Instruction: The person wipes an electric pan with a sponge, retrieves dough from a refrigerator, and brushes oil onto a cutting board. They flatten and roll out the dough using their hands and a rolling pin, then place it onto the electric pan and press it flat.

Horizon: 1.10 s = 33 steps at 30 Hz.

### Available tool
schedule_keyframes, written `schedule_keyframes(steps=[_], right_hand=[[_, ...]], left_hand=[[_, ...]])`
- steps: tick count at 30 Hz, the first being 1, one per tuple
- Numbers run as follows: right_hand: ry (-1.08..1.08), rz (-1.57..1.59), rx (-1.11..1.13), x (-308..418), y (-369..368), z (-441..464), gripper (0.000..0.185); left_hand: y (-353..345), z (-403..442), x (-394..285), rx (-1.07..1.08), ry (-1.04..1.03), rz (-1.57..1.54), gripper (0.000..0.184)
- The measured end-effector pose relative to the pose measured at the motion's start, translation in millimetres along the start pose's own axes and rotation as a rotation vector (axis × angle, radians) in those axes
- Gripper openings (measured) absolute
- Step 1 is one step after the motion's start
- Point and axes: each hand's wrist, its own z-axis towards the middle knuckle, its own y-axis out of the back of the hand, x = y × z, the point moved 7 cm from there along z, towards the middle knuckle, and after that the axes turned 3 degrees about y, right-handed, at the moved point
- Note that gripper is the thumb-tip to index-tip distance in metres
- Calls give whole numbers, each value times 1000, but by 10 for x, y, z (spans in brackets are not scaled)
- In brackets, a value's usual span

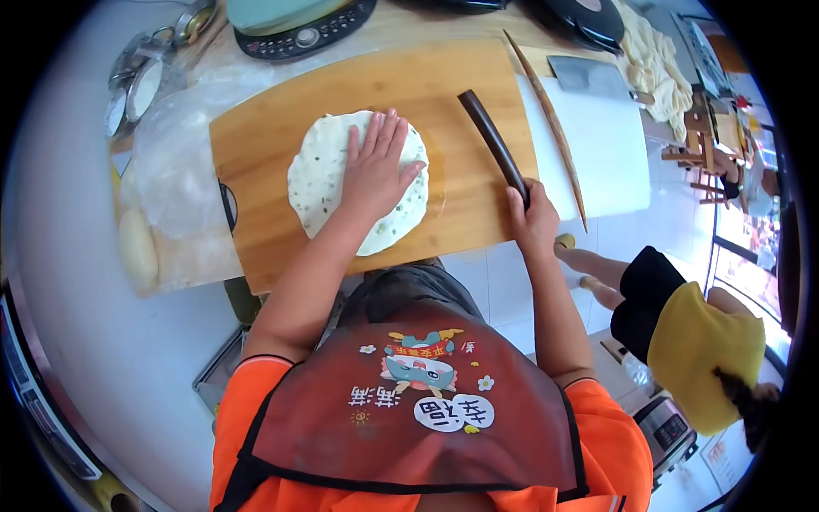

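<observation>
A round, flat sheet of dough [320, 183] with green flecks, like a scallion pancake, lies on the wooden board [264, 128]. Flat on its upper right part rests my left hand [375, 171], open, fingers stretched and thumb out to the side. My right hand [534, 218] is closed around the lower end of a dark rolling pin [490, 136] near the board's right edge. The pin slants up and to the left over the board. Part of the dough is hidden under my left hand and wrist.
A long, tapered wooden rolling pin [550, 119] and a cleaver [589, 77] lie on the right, by a white board [618, 162]. An electric griddle [303, 34] stands at the back. Plastic sheeting [179, 171] lies left. A person in a yellow top [704, 354] is at right.
</observation>
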Motion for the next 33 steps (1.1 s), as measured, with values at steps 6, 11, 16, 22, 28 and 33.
schedule_keyframes(steps=[6, 11, 16, 22, 28, 33], right_hand=[[29, 10, -107, 41, 7, 50, 32], [4, 5, -149, -23, -27, -32, 32], [7, 25, -182, -31, -62, -11, 33], [0, 16, -191, -37, -55, -35, 32], [17, 23, -199, -38, -45, -34, 33], [-36, 30, -166, -62, -69, -46, 35]], left_hand=[[-66, 126, -62, -22, -25, 5, 69], [-228, -95, -511, 100, -245, 171, 70], [-89, -38, -501, 73, -172, 43, 78], [-72, 130, 69, 0, -69, 142, 72], [213, 320, 571, 43, 20, -69, 73], [115, -93, 897, -35, -22, 228, 70]])
